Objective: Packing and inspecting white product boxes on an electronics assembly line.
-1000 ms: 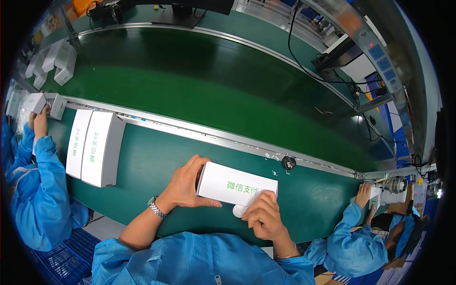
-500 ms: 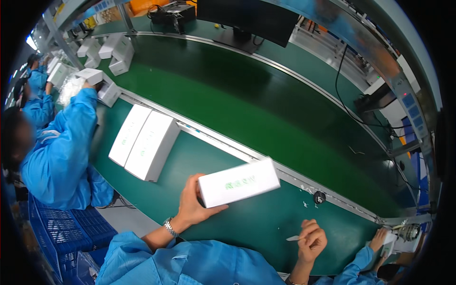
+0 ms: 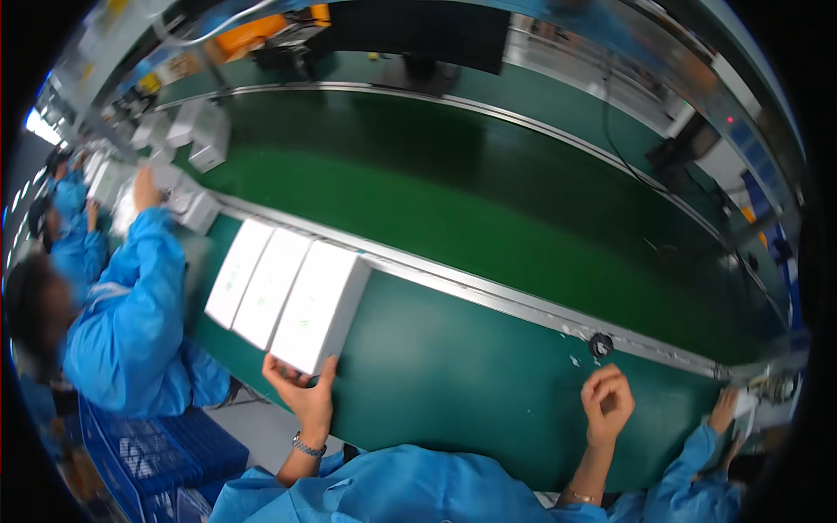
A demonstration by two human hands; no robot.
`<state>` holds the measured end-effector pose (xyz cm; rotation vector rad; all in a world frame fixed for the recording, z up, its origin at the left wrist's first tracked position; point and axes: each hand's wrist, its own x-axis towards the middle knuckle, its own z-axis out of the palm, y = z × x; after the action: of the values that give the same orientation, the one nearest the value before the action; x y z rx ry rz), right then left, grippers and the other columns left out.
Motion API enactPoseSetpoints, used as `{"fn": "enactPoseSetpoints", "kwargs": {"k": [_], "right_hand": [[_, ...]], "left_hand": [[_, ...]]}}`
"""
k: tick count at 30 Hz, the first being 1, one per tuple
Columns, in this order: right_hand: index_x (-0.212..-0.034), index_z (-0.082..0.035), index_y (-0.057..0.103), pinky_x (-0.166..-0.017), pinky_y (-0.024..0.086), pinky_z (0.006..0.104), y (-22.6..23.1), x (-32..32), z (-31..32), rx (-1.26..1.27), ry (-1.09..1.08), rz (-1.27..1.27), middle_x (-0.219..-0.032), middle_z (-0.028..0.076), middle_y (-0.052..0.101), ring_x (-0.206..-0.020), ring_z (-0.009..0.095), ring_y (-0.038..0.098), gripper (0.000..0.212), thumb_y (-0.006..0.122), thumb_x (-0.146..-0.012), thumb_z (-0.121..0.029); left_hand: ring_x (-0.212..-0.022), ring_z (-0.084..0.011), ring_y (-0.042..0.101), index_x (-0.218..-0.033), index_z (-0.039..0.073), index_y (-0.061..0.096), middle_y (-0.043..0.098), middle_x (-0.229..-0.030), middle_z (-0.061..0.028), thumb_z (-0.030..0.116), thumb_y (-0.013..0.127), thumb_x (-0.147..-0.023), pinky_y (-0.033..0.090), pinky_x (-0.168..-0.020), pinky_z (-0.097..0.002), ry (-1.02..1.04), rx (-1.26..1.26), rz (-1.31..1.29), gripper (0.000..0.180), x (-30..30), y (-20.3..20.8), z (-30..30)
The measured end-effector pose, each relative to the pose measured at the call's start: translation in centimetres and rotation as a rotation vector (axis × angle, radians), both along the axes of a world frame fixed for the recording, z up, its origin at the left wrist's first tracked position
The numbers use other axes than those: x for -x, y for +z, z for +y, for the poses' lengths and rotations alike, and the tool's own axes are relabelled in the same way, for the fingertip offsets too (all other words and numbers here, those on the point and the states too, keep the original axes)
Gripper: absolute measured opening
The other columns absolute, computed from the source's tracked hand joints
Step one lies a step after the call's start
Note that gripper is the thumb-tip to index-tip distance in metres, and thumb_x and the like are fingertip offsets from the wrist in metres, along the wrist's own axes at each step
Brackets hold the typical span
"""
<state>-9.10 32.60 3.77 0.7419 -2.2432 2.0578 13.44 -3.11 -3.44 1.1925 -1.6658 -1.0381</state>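
A row of white boxes with small green print stands on the green worktop: the leftmost box (image 3: 240,272), the middle box (image 3: 273,288) and the rightmost box (image 3: 316,305), side by side and close together. My left hand (image 3: 305,392), a metal watch at its wrist, grips the near end of the rightmost box, thumb on its right and fingers on its left. Over the right part of the worktop, apart from the boxes, my right hand (image 3: 608,405) is raised with fingers curled into a pinch. Whatever may lie between those fingertips is hidden.
A metal rail (image 3: 471,283) divides the worktop from a green conveyor belt (image 3: 418,183). A small black round object (image 3: 601,345) and white scraps lie by the rail. Left, a co-worker in blue (image 3: 131,322) handles white boxes; blue crates (image 3: 166,453) stand below. Another co-worker's hand (image 3: 724,410) is right.
My left hand has brought its white box left and set it beside the other two. My right hand has risen slightly; the small pale piece at its fingers no longer shows. The view has shifted.
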Motion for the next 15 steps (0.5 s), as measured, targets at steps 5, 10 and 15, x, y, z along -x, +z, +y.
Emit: {"fn": "enactPoseSetpoints", "kwargs": {"k": [5,10,15], "right_hand": [[-0.090,-0.007,0.054,-0.082,0.049,0.0285,-1.0,3.2,2.8,-0.031,-0.248,-0.036,-0.088,0.006,0.064,-0.084,0.014,0.060,0.026,0.076,-0.084,0.006],[-0.094,-0.007,0.056,-0.078,0.046,0.0259,-3.8,5.0,4.6,-0.022,-0.323,-0.156,-0.089,0.003,0.069,-0.082,0.009,0.057,0.027,0.078,-0.084,0.004],[-0.090,-0.007,0.058,-0.068,0.042,0.0222,-7.0,7.5,5.1,-0.039,-0.364,-0.239,-0.082,0.000,0.067,-0.074,0.005,0.053,0.023,0.079,-0.085,0.001]], "left_hand": [[-0.086,-0.0136,0.043,-0.149,0.007,0.027,0.041,-0.106,-0.0063,0.004,0.081,-0.082,0.043,-0.075,-0.0298,-0.053,0.162,0.121,0.086,-2.2,0.5,1.3],[-0.074,-0.0145,0.038,-0.140,0.006,0.033,0.038,-0.099,-0.0072,0.009,0.069,-0.089,0.037,-0.067,-0.0307,-0.360,0.415,0.139,0.063,-3.1,-0.2,1.9],[-0.070,-0.0121,0.043,-0.133,0.004,0.038,0.043,-0.095,-0.0062,0.006,0.068,-0.087,0.037,-0.064,-0.0259,-0.870,0.325,0.243,0.055,4.3,1.6,5.4]]}}
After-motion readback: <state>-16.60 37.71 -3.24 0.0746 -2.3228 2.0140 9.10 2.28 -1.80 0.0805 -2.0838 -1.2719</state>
